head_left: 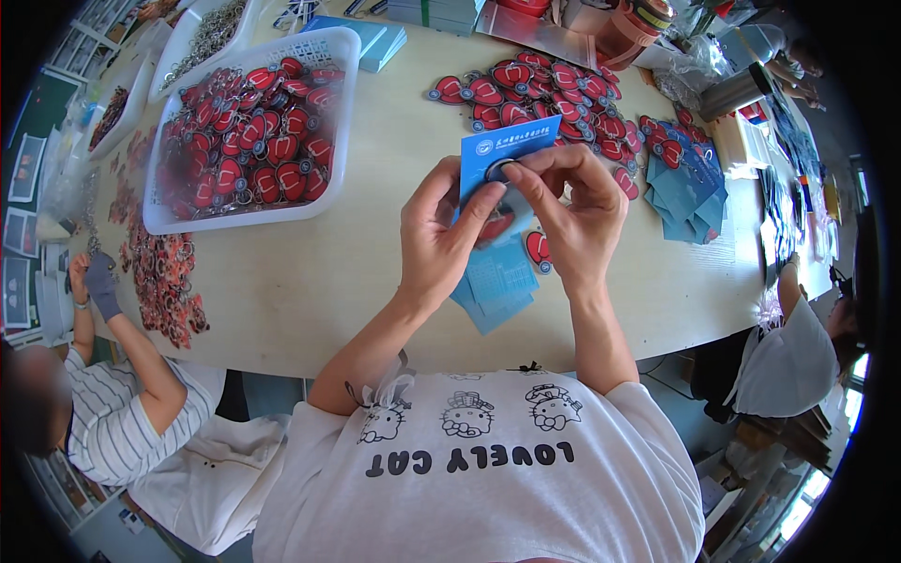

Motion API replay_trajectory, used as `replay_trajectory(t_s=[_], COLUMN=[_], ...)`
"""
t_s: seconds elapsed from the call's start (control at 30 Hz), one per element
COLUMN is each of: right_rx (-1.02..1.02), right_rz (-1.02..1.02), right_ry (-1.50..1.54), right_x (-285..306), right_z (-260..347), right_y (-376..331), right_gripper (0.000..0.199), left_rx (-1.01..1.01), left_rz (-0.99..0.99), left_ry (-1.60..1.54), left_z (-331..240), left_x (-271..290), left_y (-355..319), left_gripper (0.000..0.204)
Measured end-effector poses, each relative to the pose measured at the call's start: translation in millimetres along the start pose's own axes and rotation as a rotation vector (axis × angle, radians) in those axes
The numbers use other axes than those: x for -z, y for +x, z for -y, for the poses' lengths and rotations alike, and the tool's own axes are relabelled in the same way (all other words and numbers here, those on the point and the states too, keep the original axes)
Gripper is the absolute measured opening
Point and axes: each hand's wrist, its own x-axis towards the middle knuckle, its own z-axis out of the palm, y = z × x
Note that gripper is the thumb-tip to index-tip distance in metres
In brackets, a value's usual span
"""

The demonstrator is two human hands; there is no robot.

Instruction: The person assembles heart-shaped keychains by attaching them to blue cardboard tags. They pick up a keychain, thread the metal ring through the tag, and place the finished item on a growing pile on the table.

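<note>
A long pale wooden table (310, 281) carries a white slotted plastic basket (343, 103) heaped with red heart-shaped keyring tags, and a loose pile of the same red tags (554, 89) lies beyond the hands. To the right sits a stack of blue paper cards (690, 192). Above the table's near edge, the left hand (436, 239) and the right hand (577, 211) meet around a blue printed card (502, 150) held upright between them, both pinching a round dark ring (497, 170) against its lower edge. More blue cards (493, 286) lie flat just beneath the hands.
</note>
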Motion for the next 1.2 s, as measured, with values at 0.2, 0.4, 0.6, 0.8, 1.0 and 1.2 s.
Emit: replay_trajectory(t_s=[0.2, 0.4, 0.6, 0.8, 1.0, 1.2], right_rx=[0.378, -0.083, -0.194, -0.205, -0.299, -0.403], right_rz=[-0.081, -0.094, 0.054, 0.155, 0.235, 0.186], right_ry=[-0.295, 0.473, 0.426, 0.48, 0.293, 0.384], right_x=[-1, -14, -9, -10, -1, 8], right_z=[3, 14, 22, 23, 7, -5], right_y=[-1, -5, -14, -9, -11, -23], right_gripper=[0.018, 0.018, 0.017, 0.018, 0.027, 0.028], left_rx=[0.047, 0.2, 0.149, 0.14, 0.108, 0.206], left_rz=[-0.05, -0.064, -0.117, -0.143, -0.113, -0.047], left_ry=[-0.129, -0.242, -0.198, -0.212, -0.1, -0.044], left_z=[-3, -16, -20, -22, -6, 3], left_x=[0, 0, -1, 0, -1, -3], left_y=[1, -3, -5, -5, -6, -10], left_gripper=[0.017, 0.022, 0.022, 0.02, 0.02, 0.021])
